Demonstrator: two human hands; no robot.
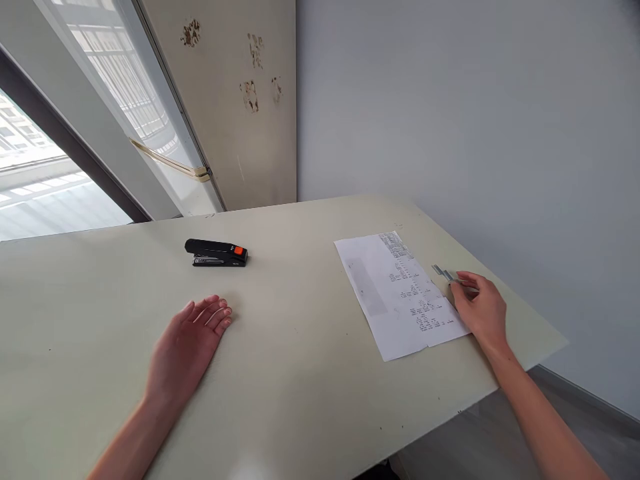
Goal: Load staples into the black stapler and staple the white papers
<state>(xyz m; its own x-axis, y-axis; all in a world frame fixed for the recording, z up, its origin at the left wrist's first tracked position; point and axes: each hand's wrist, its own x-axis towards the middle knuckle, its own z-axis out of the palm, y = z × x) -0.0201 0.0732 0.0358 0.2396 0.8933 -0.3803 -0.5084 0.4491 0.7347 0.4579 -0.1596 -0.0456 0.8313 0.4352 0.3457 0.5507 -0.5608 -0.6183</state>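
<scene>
Metal staple strips (442,271), seemingly two, sit pinched in our right hand (481,307) near the desk's (300,387) right edge, beside printed paper (395,293). Toward the far edge lies one black stapler (217,253); nearer us, our left hand (187,347) rests open, palm up.

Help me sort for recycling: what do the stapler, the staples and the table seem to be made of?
Stapler: mostly black plastic, by its smooth moulded look, with an orange button, likely plastic too, and silvery metal showing inside.
Staples: probably steel, from their grey metallic look.
Table: pale, slightly glossy top with soft reflections; laminate or painted board, I can't tell which.
</scene>
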